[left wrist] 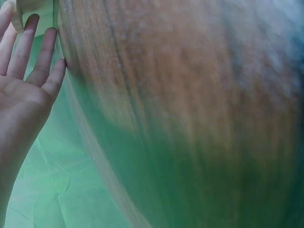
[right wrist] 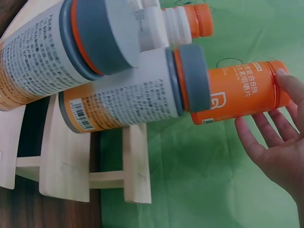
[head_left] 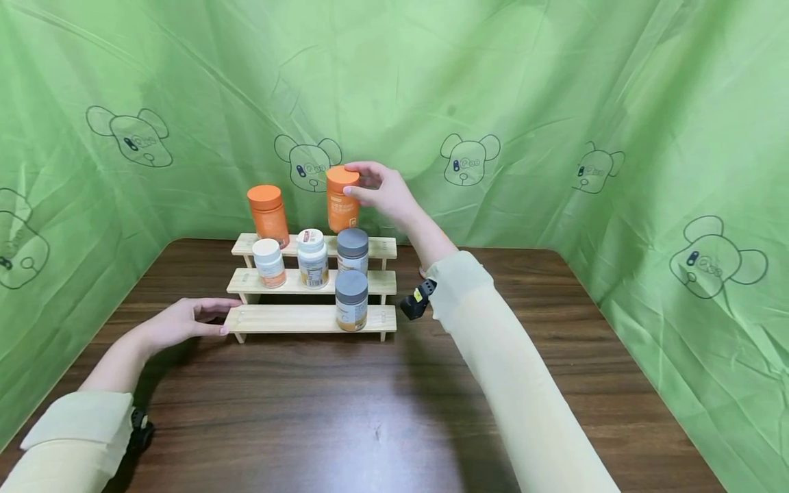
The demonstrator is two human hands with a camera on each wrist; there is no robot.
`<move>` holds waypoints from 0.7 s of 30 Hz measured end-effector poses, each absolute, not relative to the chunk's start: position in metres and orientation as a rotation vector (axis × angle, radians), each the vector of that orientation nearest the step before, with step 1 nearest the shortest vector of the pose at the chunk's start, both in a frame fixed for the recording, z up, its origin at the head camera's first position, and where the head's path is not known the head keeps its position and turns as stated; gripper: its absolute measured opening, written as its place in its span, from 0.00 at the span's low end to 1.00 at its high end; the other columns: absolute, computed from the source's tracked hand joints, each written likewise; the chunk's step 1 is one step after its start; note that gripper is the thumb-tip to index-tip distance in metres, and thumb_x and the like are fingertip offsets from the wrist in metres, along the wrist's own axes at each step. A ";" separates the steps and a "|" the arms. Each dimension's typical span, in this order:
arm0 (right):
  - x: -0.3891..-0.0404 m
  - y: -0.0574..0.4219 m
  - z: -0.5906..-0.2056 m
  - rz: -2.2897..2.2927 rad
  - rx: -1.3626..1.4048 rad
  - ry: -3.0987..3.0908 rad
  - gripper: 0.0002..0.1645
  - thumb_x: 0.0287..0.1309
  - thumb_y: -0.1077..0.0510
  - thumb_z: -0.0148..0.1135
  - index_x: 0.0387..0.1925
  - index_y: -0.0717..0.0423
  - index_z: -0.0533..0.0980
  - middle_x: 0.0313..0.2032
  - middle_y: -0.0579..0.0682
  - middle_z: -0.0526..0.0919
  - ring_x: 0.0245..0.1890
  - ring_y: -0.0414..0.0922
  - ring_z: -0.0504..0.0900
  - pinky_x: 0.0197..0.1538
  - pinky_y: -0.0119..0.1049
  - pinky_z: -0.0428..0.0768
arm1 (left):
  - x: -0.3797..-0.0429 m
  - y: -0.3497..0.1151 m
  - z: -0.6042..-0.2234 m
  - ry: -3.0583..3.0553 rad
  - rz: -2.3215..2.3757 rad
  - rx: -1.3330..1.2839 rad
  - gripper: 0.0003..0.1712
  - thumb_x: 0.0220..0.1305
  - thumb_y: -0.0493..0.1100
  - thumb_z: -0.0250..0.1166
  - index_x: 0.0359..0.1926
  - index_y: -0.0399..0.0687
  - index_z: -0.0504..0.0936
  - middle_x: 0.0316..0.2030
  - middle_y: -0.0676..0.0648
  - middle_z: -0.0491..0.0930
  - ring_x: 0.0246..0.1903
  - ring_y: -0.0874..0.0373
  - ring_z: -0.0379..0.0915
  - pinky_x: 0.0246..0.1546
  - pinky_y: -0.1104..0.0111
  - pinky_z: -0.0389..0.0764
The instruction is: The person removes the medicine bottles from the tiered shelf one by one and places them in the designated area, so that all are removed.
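My right hand [head_left: 385, 194] pinches an orange supplement bottle [head_left: 342, 205] near its lid, thumb in front and fingers behind. The bottle is upright, its base close over the top step of a three-step wooden rack [head_left: 290, 318], right of centre. A second orange bottle [head_left: 269, 216] stands at that step's left. Two white bottles, one with an orange label [head_left: 269, 263] and one with a printed lid [head_left: 312, 259], share the middle step with a grey-lidded bottle [head_left: 353, 246]. Another grey-lidded bottle [right wrist: 61, 47] is on the bottom step. My left hand [head_left: 179, 322] touches the rack's lower left end, fingers fairly straight.
The rack stands towards the back of a dark wooden table [head_left: 308, 411]. Green cloth [head_left: 394, 82] with mouse-head outlines hangs behind and at both sides. Behind my right wrist an orange edge [head_left: 448, 239] of a mostly hidden thing shows.
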State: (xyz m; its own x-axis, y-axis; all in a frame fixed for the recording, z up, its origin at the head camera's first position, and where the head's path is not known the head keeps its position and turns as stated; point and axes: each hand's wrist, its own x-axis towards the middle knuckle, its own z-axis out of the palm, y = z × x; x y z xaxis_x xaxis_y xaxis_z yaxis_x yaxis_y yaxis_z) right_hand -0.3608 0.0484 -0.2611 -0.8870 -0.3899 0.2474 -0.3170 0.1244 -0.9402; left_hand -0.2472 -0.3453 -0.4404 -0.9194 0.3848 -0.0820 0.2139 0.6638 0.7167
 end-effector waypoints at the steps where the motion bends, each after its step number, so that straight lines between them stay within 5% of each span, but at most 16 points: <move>1: -0.360 0.050 -0.258 -1.911 -0.733 2.309 0.28 0.53 0.60 0.68 0.57 0.51 0.73 0.53 0.50 0.78 0.53 0.44 0.76 0.48 0.37 0.80 | -0.247 -0.346 -0.440 2.652 1.099 0.485 0.34 0.56 0.53 0.69 0.63 0.55 0.71 0.56 0.45 0.76 0.56 0.61 0.69 0.49 0.78 0.68; 11: -0.352 0.068 -0.230 -1.910 -0.715 2.278 0.30 0.54 0.63 0.66 0.60 0.54 0.71 0.58 0.51 0.75 0.57 0.48 0.74 0.50 0.39 0.79 | -0.247 -0.348 -0.438 2.636 1.127 0.488 0.34 0.56 0.52 0.69 0.63 0.52 0.72 0.55 0.44 0.77 0.51 0.72 0.70 0.49 0.77 0.70; 21: -0.337 0.088 -0.216 -1.935 -0.744 2.300 0.28 0.54 0.62 0.67 0.58 0.53 0.73 0.57 0.49 0.75 0.55 0.45 0.76 0.50 0.41 0.79 | -0.247 -0.347 -0.436 2.623 1.138 0.476 0.34 0.55 0.52 0.69 0.63 0.51 0.72 0.54 0.44 0.78 0.50 0.67 0.72 0.47 0.76 0.71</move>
